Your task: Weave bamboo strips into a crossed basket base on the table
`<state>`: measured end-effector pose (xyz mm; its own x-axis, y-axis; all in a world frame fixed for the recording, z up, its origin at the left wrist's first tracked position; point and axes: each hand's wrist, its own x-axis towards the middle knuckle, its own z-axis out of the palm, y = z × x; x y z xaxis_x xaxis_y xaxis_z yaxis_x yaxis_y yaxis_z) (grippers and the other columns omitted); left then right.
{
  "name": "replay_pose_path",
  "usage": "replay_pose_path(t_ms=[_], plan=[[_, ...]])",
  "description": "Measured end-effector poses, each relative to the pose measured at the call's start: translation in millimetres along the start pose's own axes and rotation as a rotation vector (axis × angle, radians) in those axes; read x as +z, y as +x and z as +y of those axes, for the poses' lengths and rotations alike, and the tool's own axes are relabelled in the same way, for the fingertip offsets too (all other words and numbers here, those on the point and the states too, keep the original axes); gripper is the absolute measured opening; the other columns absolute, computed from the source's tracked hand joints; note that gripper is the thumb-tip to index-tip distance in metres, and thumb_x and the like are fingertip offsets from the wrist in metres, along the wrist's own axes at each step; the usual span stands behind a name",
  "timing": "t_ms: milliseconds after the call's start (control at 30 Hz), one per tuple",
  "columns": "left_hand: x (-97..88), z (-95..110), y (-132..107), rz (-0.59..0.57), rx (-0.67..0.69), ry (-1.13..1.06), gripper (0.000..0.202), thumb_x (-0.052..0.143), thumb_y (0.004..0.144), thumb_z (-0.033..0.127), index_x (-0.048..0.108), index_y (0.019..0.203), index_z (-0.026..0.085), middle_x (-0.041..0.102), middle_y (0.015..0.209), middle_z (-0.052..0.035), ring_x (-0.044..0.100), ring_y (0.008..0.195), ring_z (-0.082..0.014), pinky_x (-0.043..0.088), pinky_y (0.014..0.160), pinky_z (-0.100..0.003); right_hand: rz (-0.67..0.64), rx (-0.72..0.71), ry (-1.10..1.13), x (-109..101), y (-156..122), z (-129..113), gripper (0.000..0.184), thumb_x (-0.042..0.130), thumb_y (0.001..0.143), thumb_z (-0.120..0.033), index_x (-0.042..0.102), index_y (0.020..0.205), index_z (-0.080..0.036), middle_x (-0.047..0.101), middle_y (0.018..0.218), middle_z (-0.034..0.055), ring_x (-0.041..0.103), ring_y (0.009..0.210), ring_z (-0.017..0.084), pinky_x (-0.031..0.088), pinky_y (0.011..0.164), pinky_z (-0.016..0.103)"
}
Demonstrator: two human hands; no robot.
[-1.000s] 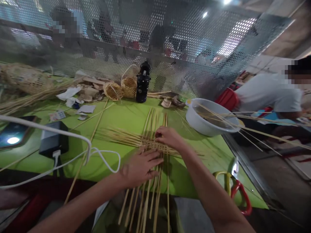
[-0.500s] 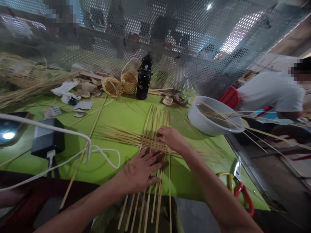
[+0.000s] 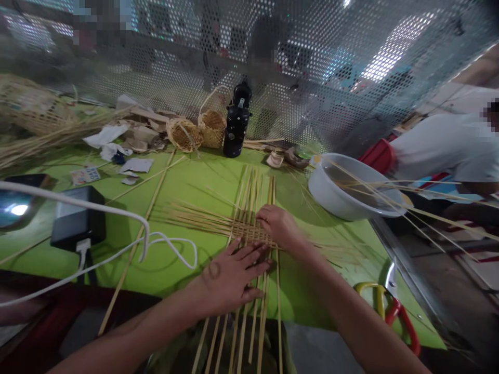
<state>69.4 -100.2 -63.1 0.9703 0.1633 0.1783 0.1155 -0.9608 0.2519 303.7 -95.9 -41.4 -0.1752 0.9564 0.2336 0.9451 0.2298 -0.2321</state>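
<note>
A small woven patch of bamboo strips [image 3: 245, 228] lies on the green table [image 3: 202, 192], with loose strip ends running out toward me and to the left. My left hand [image 3: 230, 272] lies flat with fingers spread on the near strips, just below the woven patch. My right hand [image 3: 278, 226] rests on the patch's right edge with its fingers curled down onto the strips; what its fingertips pinch is hidden.
A white basin [image 3: 351, 189] with long strips stands at right. Scissors with red and yellow handles [image 3: 393, 309] lie near the right edge. A black bottle [image 3: 237, 127], small baskets [image 3: 197, 132], a black power bank [image 3: 78, 215] with white cable, a perforated screen and a seated person [image 3: 444, 150] surround the table.
The view has shifted a little, so everything sits slightly right and lower. Both hands stay on the weave, the right one closing in on its right edge.
</note>
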Motion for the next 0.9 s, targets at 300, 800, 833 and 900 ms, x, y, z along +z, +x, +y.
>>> replay_pose_path(t_ms=[300, 800, 833, 900], plan=[[-51.2, -33, 28, 0.164, -0.248, -0.029, 0.043, 0.040, 0.105, 0.033, 0.052, 0.145, 0.023, 0.059, 0.147, -0.0059, 0.052, 0.137, -0.0220, 0.037, 0.116, -0.043, 0.067, 0.231, 0.178, -44, -15, 23, 0.014, 0.069, 0.086, -0.014, 0.077, 0.094, -0.022, 0.078, 0.095, 0.0040, 0.070, 0.088, 0.020, 0.048, 0.079, 0.030], [-38.4, -80, 53, 0.147, -0.431, 0.273, 0.021, 0.046, 0.099, 0.014, 0.066, 0.104, 0.016, 0.069, 0.107, -0.0096, 0.064, 0.099, -0.0254, 0.049, 0.091, -0.041, -0.175, 0.292, -0.040, -42, -20, 10, 0.012, 0.064, 0.088, -0.018, 0.076, 0.086, -0.021, 0.075, 0.089, 0.0022, 0.067, 0.079, 0.016, 0.037, 0.066, 0.025], [-37.9, -81, 54, 0.145, -0.426, 0.271, 0.019, 0.047, 0.099, 0.015, 0.066, 0.105, 0.016, 0.068, 0.107, -0.0091, 0.064, 0.098, -0.0252, 0.049, 0.091, -0.040, -0.181, 0.291, -0.049, -42, -20, 10, 0.012, 0.064, 0.089, -0.019, 0.076, 0.086, -0.021, 0.075, 0.089, 0.0023, 0.067, 0.078, 0.016, 0.037, 0.066, 0.025], [-36.3, -82, 54, 0.149, -0.409, 0.259, 0.019, 0.048, 0.099, 0.016, 0.065, 0.108, 0.018, 0.068, 0.109, -0.0081, 0.063, 0.100, -0.0247, 0.048, 0.091, -0.040, -0.191, 0.281, -0.086, -42, -20, 9, 0.012, 0.064, 0.089, -0.018, 0.075, 0.085, -0.021, 0.074, 0.090, 0.0025, 0.067, 0.079, 0.016, 0.036, 0.065, 0.025]])
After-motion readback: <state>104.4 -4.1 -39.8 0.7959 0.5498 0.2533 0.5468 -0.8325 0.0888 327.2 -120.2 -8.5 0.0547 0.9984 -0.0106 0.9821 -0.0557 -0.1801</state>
